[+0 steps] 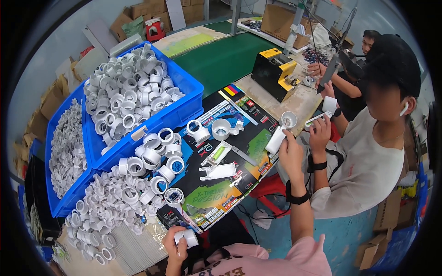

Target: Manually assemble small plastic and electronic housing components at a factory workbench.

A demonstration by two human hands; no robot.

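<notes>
My left hand (175, 244), low near the table's front edge, is closed round a white plastic ring-shaped part (186, 238). My right arm reaches far out to the right. At its end my right hand (292, 154) grips a white plastic housing (276, 140) with a round grilled cup on top, over the table's right edge. On the printed mat between my hands lie two white handle shells (218, 172), one with a green cell (220, 152) in it. Just beyond my left hand sits a round white part with a circuit board inside (174, 196).
Blue bins (149, 120) full of white rings and small white pieces stand at left, with loose rings (152, 152) heaped before them. A yellow-black machine (275, 73) stands at the back. A co-worker (363, 156) at right holds a white part; another person sits beyond.
</notes>
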